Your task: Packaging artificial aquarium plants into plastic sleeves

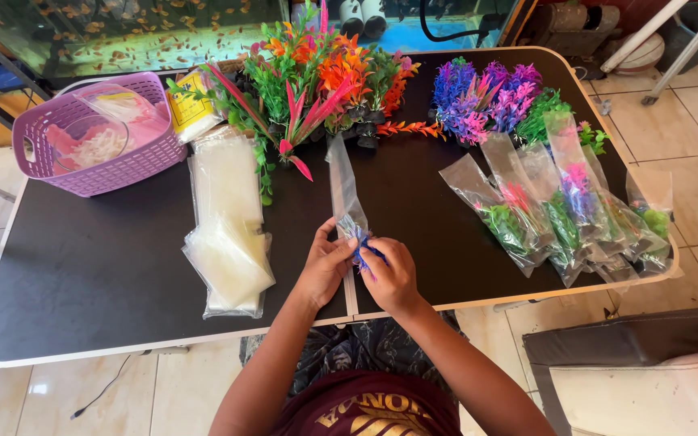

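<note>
Black table (123,258): both hands (326,266) (389,274) grasping clear bag (345,194), long axis pointing away.

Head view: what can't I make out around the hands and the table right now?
- Blue plant: mostly hidden by the left hand and right hand, so its shape is unclear.
- Clear bag: whether the plant is already inside it cannot be told.
- Purple basket: contents behind plastic, too blurred to identify.
- Bagged plants: overlapping, so the count is uncertain.
- Table: legs hidden under its top.
</note>
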